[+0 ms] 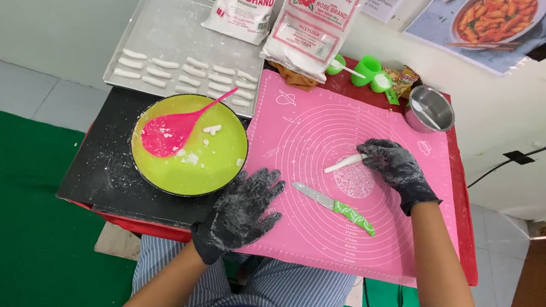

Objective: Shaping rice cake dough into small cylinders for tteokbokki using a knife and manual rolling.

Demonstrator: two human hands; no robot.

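1. My right hand (396, 167), in a black glove dusted with flour, rests on the pink mat (290, 229). Its fingertips pinch one end of a short white dough stick (345, 163). The stick lies flat on the mat, pointing toward the middle of the printed rings, where there is bare room to roll it.

2. My left hand (243, 211), also gloved and floury, lies flat with the fingers spread wide and holds nothing. It sits over the near left edge of the mat, just beside the bowl, which I judge keeps the mat from sliding.

3. The knife (334, 208) with the green patterned handle lies on the mat between my two hands. Its blade points toward my left hand and its handle sits closer to my right, an easy grab for that hand.

4. The lime green bowl (212, 166) stands on a black board (95, 169) to the left of the mat. A pink spoon (174, 130) leans in it, and a few white dough scraps lie on the bottom.

5. Behind the bowl, a grey tray (163, 19) leans against the wall and holds finished dough sticks (183, 73) in rows, kept apart, probably so they do not stick together.

6. Two flour bags (281, 9) stand against the wall. Green cups (368, 70) and a small steel bowl (431, 109) sit at the far edge of the mat, out of the way.
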